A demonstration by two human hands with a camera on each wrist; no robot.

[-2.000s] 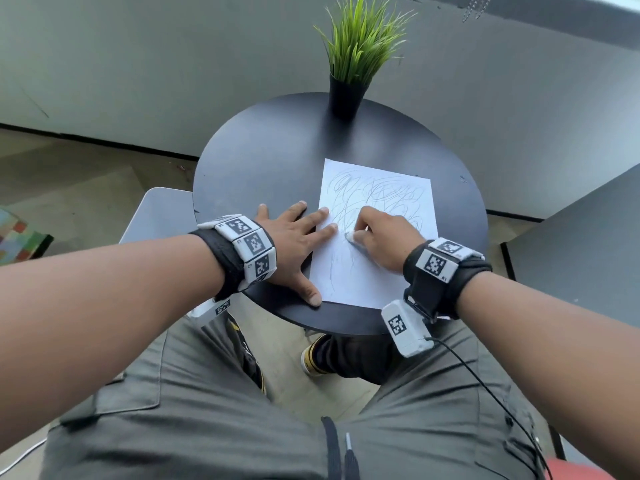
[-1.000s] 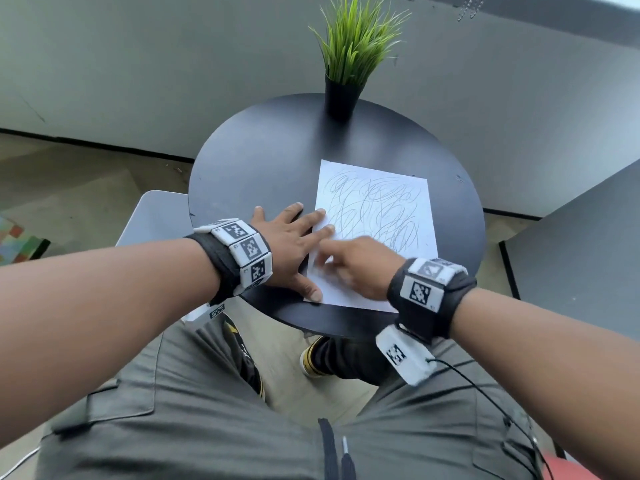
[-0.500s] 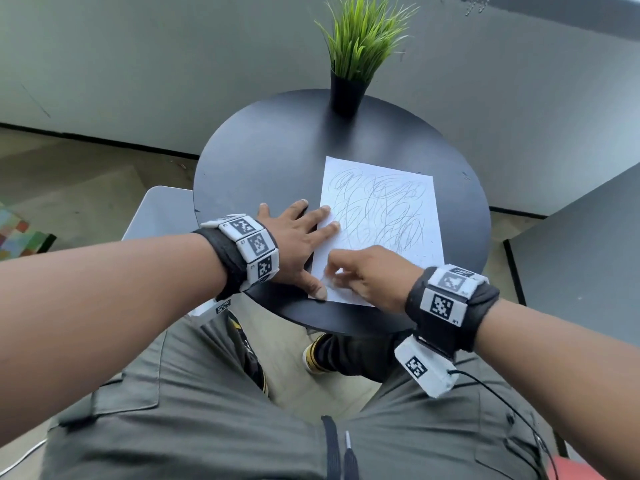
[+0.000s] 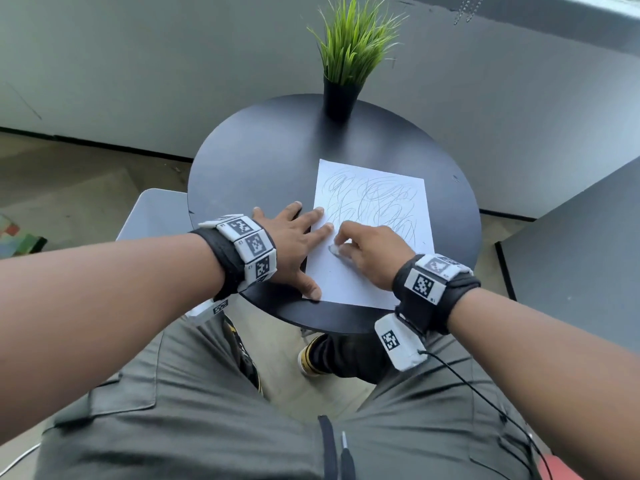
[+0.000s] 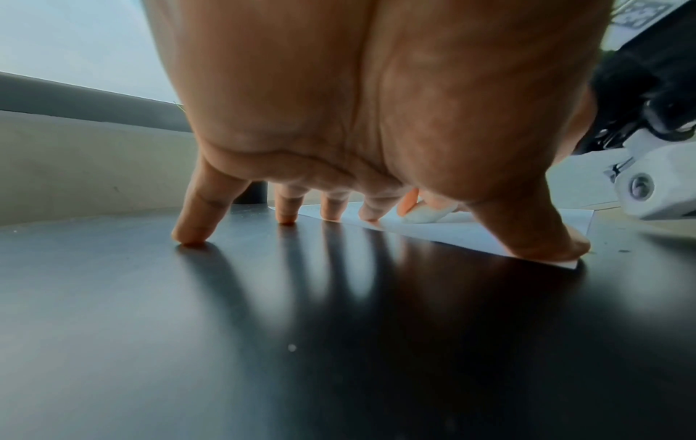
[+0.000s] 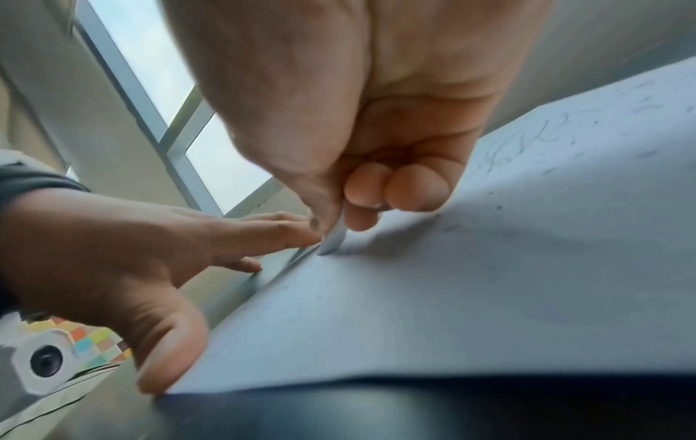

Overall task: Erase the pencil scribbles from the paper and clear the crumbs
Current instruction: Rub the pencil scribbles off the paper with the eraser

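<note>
A white sheet of paper (image 4: 374, 209) lies on the round black table (image 4: 259, 168), its far half covered in grey pencil scribbles (image 4: 377, 199) and its near half mostly blank. My left hand (image 4: 294, 244) lies spread flat, fingertips and thumb (image 5: 542, 238) pressing the paper's left edge. My right hand (image 4: 370, 254) pinches a small white eraser (image 4: 335, 250) between thumb and fingers, its tip on the paper close to the left index finger. The eraser (image 6: 333, 239) touches the sheet (image 6: 452, 297) in the right wrist view. Dark crumbs dot the paper there.
A potted green plant (image 4: 346, 64) in a black pot stands at the table's far edge. A grey seat (image 4: 156, 216) is at the left below the table, a dark grey surface (image 4: 571, 244) at the right. My legs are under the near edge.
My right hand with the eraser has moved back up the paper from its near-left corner toward the scribbles. The left hand has stayed pressing the paper's edge.
</note>
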